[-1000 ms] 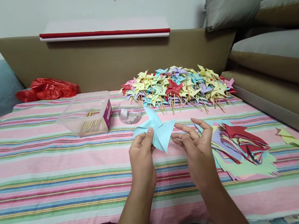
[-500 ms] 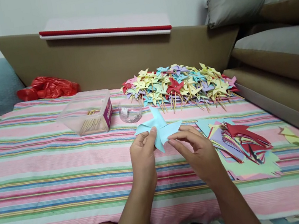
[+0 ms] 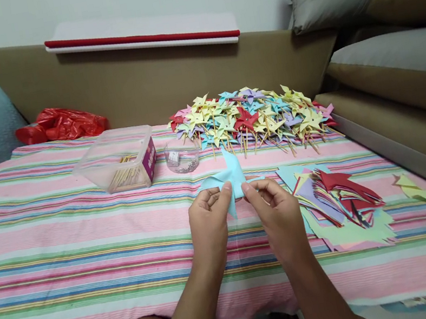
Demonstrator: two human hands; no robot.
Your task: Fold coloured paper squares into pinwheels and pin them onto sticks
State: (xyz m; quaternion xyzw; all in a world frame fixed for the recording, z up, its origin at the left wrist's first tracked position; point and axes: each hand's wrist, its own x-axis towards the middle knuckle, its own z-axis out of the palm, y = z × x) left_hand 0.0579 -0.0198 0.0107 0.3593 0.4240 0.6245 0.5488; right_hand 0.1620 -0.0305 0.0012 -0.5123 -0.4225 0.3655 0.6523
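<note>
Surface is covered by striped cloth [image 3: 91, 263], backed by a brown board [image 3: 141, 78]; cushions [image 3: 405, 59] are stacked at upper right. Blue pinwheel [image 3: 234, 172] is held at frame centre, pinched by left hand [image 3: 209, 226] and right hand [image 3: 280, 213], thumbs on top. Vs half a second ago: right thumb has been brought up, closer to the left one. Reach is bounded by box [image 3: 150, 161] and tub [image 3: 192, 159] left of centre, pinwheel pile [image 3: 246, 119] above, papers [image 3: 346, 191] at right, cloth's front edge along the bottom.
</note>
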